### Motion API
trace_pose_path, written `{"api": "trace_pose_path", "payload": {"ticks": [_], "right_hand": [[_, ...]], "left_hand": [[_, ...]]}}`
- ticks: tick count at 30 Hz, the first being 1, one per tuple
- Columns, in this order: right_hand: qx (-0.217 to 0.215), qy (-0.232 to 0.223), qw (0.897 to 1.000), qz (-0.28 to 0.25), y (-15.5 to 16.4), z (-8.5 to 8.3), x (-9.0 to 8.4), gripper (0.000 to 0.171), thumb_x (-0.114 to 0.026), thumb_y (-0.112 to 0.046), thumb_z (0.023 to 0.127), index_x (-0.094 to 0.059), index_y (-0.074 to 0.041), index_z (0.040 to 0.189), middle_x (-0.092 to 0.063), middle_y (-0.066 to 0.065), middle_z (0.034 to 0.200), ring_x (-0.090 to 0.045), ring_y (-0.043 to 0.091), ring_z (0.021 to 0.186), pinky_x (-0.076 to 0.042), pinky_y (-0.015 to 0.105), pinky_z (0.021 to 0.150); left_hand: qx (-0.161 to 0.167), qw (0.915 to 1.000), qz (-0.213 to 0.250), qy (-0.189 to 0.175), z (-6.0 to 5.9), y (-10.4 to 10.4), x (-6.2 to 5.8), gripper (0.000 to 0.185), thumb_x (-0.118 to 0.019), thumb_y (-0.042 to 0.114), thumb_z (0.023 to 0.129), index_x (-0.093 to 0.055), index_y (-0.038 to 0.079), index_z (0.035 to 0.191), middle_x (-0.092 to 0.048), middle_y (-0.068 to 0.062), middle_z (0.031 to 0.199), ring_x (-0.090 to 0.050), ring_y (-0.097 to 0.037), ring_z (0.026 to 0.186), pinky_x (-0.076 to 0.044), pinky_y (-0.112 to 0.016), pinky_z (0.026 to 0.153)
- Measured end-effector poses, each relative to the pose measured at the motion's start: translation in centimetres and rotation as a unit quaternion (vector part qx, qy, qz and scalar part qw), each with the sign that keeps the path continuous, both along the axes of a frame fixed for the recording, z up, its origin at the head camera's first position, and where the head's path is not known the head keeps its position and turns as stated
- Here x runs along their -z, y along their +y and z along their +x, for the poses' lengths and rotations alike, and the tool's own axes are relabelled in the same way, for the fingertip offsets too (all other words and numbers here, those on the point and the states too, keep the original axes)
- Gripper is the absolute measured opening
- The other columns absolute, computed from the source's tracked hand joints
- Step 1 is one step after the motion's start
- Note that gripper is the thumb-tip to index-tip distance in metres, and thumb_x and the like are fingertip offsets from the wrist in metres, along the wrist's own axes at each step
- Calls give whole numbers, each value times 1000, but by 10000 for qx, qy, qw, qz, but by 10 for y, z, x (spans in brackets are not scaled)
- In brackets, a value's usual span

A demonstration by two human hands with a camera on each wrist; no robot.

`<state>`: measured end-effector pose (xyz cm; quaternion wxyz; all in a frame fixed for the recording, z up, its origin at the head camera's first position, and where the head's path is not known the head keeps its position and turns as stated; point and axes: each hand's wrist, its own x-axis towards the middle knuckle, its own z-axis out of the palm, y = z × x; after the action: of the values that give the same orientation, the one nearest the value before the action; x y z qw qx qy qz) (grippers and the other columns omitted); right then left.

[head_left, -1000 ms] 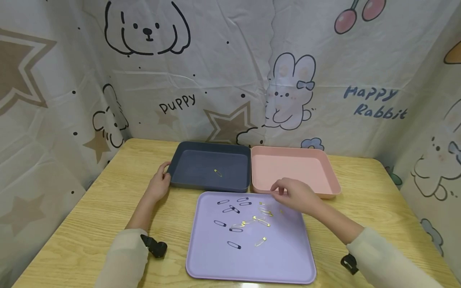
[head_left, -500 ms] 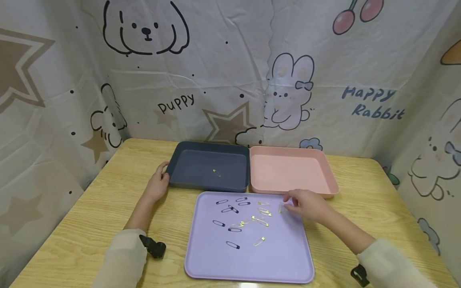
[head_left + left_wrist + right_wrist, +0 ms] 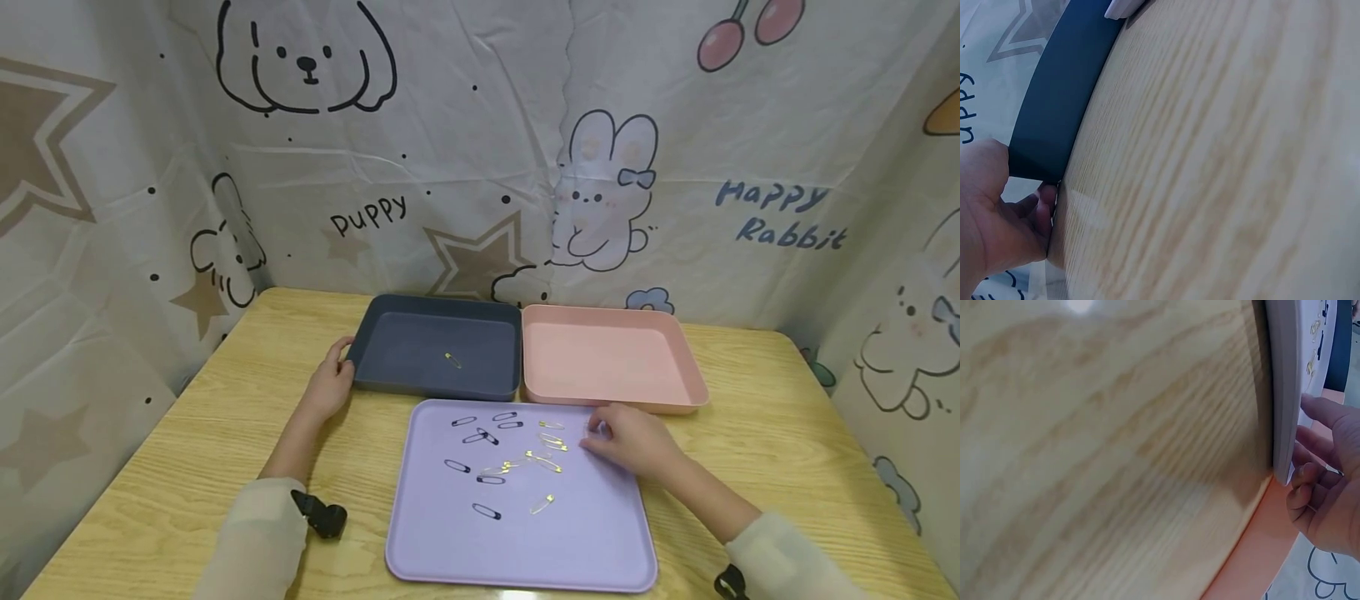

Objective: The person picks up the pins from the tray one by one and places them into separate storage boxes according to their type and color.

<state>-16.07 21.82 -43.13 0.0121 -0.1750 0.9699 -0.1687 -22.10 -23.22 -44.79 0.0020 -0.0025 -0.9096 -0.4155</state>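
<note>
The right hand [image 3: 633, 440] is lowered onto the far right corner of the lilac tray [image 3: 585, 542], its fingers curled with the tips pressed to the tray floor; whether a safety pin is pinched beneath them cannot be told, so the state of this grip is left open; in the right wrist view the bent fingers [image 3: 1305, 487] are seen at the tray's edge [image 3: 1282, 394]. Just beside the fingertips the gold safety pins [image 3: 551, 442] are scattered; further toward the tray's far left the black safety pins [image 3: 480, 435] are spread, and one more gold pin [image 3: 542, 503] lies nearer the tray's middle. The left hand [image 3: 330, 385] is laid against the left wall of the dark blue tray [image 3: 420, 385], thumb on the rim, fingers relaxed and gripping nothing; a single gold safety pin [image 3: 453, 360] is seen inside that tray. The pink tray [image 3: 678, 350] is set touching the blue one along the far edge of the wooden surface [image 3: 187, 450].
</note>
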Motion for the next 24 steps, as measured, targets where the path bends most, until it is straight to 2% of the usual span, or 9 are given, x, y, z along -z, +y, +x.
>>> {"api": "trace_pose_path", "payload": {"ticks": [7, 14, 20, 24], "right_hand": [[89, 126, 9999, 63, -2, 2, 3, 10, -69, -21, 80, -69, -12, 84, -56, -7, 71, -46, 6, 63, -40, 23, 57], [192, 468, 9987, 55, -4, 5, 2, 5, -67, -15, 78, -68, -10, 77, -52, -6, 66, -43, 7, 59, -37, 23, 54], [265, 340, 9989, -185, -5, 4, -2, 5, -66, -15, 80, -68, -10, 79, -51, -4, 66, -44, 9, 60, -36, 23, 55], [152, 398, 9988, -222, -8, 1, -7, 5, -65, -16, 81, -69, -13, 80, -48, -4, 66, -42, 8, 60, -34, 23, 54]], "left_hand": [[-46, 9995, -98, -292, -3, 0, 0, 50, -25, 15, 99, -19, 9, 148, -41, -4, 72, -39, -15, 58, -35, -29, 57], [-52, 9995, -84, -287, -2, 0, 1, 50, -25, 15, 99, -19, 10, 148, -40, -3, 71, -39, -16, 58, -35, -29, 57], [-50, 9996, -98, -266, -3, 0, 2, 49, -25, 15, 99, -19, 9, 148, -40, -3, 70, -39, -16, 58, -35, -29, 57], [-37, 9997, -61, -250, -3, 0, 1, 49, -25, 14, 99, -19, 9, 148, -39, -3, 69, -38, -16, 57, -34, -30, 57]]}}
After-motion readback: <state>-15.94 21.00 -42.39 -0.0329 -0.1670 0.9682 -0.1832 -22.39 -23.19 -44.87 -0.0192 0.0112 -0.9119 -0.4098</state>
